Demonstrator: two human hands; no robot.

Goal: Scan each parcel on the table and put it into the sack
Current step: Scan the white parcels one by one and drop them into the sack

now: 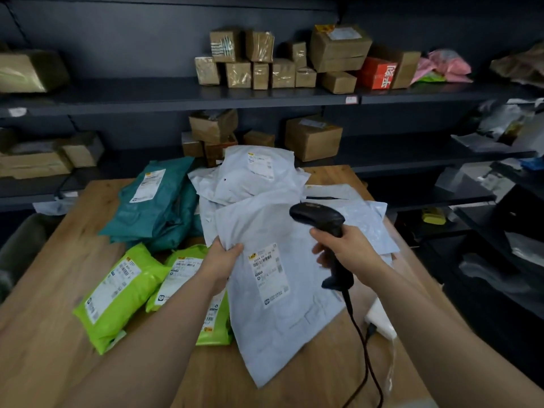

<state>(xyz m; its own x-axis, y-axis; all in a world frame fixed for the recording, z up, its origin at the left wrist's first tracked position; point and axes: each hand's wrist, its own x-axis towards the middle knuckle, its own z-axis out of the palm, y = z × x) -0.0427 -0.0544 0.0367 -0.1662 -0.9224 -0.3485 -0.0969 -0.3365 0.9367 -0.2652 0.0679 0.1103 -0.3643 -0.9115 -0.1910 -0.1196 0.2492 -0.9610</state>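
Clearly crinkled, pale-grey parcel (282, 290) bears a white barcode label (269, 273).

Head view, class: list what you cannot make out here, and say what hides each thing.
Head view throughout.
1. Label on the white parcel: print too small and blurred to read.
2. Left hand: its fingers under that parcel are hidden by it.
3. Scanner in the right hand: its window faces away from the camera.
4. Cable: cut off by the bottom edge.
5. Sack: not identifiable anywhere.

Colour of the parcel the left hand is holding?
The parcel is pale grey-white, with a white barcode label; head view shows it best.
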